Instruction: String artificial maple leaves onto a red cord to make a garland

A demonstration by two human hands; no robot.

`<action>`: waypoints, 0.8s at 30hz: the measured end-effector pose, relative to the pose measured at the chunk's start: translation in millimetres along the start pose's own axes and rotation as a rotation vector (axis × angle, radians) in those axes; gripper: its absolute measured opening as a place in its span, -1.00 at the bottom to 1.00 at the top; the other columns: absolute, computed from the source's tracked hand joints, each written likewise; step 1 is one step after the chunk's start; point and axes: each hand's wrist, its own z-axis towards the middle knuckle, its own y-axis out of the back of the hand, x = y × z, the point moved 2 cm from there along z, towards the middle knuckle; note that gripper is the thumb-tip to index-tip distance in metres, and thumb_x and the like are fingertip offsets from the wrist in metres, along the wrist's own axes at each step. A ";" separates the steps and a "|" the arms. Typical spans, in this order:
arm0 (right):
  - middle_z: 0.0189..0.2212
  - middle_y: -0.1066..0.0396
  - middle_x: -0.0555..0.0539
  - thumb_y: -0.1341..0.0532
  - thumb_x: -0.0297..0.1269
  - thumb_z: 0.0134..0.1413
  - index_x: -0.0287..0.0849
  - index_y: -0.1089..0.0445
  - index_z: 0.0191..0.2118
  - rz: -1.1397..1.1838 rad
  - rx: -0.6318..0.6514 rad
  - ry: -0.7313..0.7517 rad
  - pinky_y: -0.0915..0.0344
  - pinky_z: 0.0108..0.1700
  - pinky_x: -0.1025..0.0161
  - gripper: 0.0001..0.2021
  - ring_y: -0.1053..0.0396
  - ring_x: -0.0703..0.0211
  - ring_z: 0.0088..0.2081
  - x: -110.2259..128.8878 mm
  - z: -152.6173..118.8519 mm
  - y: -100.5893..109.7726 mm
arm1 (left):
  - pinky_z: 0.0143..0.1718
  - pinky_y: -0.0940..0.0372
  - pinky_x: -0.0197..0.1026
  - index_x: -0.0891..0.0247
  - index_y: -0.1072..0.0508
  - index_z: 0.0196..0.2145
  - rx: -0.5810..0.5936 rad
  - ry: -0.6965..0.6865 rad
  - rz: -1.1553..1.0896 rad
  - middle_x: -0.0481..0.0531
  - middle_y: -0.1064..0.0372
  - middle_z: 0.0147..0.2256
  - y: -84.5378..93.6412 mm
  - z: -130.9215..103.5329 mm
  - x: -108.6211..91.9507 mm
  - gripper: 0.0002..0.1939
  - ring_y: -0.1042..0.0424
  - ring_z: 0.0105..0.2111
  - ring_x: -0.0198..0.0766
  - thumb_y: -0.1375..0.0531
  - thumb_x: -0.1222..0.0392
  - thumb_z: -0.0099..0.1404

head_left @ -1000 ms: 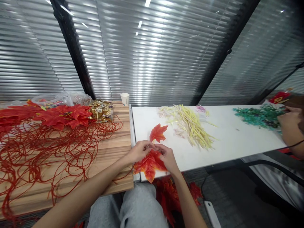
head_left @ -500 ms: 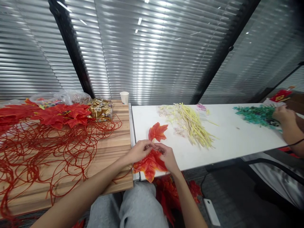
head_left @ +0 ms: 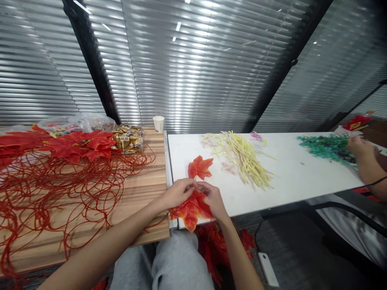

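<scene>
Red-orange artificial maple leaves (head_left: 190, 213) hang at the front edge of the white table, just below my two hands. My left hand (head_left: 180, 191) is closed, its fingertips pinched at the stem end of these leaves. Close against it, my right hand (head_left: 211, 196) pinches the same place from the other side. The stem or cord between the fingertips is too small to make out. One more orange-red leaf (head_left: 200, 167) lies just beyond my fingertips on the white table (head_left: 290, 181). A thin red cord (head_left: 157, 224) runs from the leaves over the wooden table.
Tangled red cords (head_left: 90, 185), red leaves (head_left: 72, 147), gold packets (head_left: 128, 139) and a paper cup (head_left: 158, 124) are on the wooden table (head_left: 145, 193). Yellow strips (head_left: 248, 161) and green pieces (head_left: 326, 147) lie rightward, near another person's hand (head_left: 359, 147). More leaves (head_left: 217, 245) are below.
The orange-red leaf beyond my fingertips has shifted very slightly left. My hands keep their pinch in nearly the same place.
</scene>
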 end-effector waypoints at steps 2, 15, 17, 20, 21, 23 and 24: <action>-0.37 -0.43 -0.01 0.00 -0.58 -0.36 -0.19 -0.41 -0.26 0.003 0.003 0.000 -0.27 -0.33 0.33 -0.55 -0.34 0.22 -0.36 -0.1 -0.2 -0.1 | -0.34 -0.19 -0.32 0.30 -0.37 -0.30 -0.001 0.000 0.007 -0.01 -0.36 -0.38 -0.8 -0.1 0.4 -0.77 -0.30 -0.40 -0.33 0.04 0.40 0.17; -0.36 -0.44 -0.03 0.00 -0.57 -0.38 -0.20 -0.41 -0.25 -0.009 0.003 -0.004 -0.29 -0.34 0.32 -0.54 -0.36 0.17 -0.33 0.3 0.2 0.0 | -0.32 -0.19 -0.32 0.29 -0.36 -0.30 0.013 0.002 0.023 -0.01 -0.36 -0.37 -0.5 -0.4 -1.2 -0.77 -0.31 -0.39 -0.33 0.06 0.39 0.18; -0.34 -0.44 -0.04 0.01 -0.58 -0.39 -0.20 -0.41 -0.24 -0.006 0.001 -0.003 -0.30 -0.31 0.30 -0.52 -0.36 0.17 -0.32 0.1 0.0 0.2 | -0.31 -0.19 -0.32 0.29 -0.36 -0.30 0.017 -0.002 0.017 -0.01 -0.36 -0.37 0.2 -0.5 -2.6 -0.77 -0.31 -0.39 -0.33 0.06 0.38 0.19; -0.33 -0.44 -0.04 0.02 -0.58 -0.39 -0.20 -0.41 -0.22 -0.010 -0.002 -0.012 -0.30 -0.30 0.28 -0.50 -0.36 0.15 -0.30 0.6 -0.4 0.5 | -0.32 -0.18 -0.33 0.29 -0.36 -0.30 0.024 0.001 0.017 -0.01 -0.36 -0.37 0.6 -0.5 -3.6 -0.77 -0.31 -0.39 -0.34 0.06 0.39 0.18; -0.32 -0.44 -0.04 0.01 -0.57 -0.38 -0.20 -0.40 -0.21 -0.012 -0.001 -0.015 -0.30 -0.30 0.28 -0.51 -0.36 0.15 -0.30 1.0 -0.5 0.6 | -0.32 -0.18 -0.33 0.29 -0.36 -0.30 0.024 0.003 0.018 -0.01 -0.36 -0.37 0.5 -0.5 -3.6 -0.77 -0.31 -0.39 -0.34 0.06 0.40 0.18; -0.33 -0.44 -0.04 -0.01 -0.57 -0.36 -0.20 -0.41 -0.22 -0.015 0.004 -0.016 -0.30 -0.29 0.28 -0.53 -0.36 0.16 -0.31 1.8 -0.6 0.6 | -0.33 -0.19 -0.33 0.29 -0.36 -0.30 0.021 0.006 0.021 -0.01 -0.36 -0.37 -0.1 -0.4 -3.0 -0.77 -0.31 -0.39 -0.34 0.06 0.40 0.18; -0.35 -0.44 -0.04 -0.02 -0.56 -0.35 -0.20 -0.41 -0.22 -0.016 0.005 -0.014 -0.30 -0.30 0.29 -0.54 -0.36 0.16 -0.31 2.1 -0.6 0.7 | -0.34 -0.19 -0.33 0.29 -0.36 -0.30 0.020 0.007 0.020 -0.01 -0.36 -0.38 -0.4 -0.3 -2.5 -0.77 -0.30 -0.39 -0.34 0.06 0.40 0.18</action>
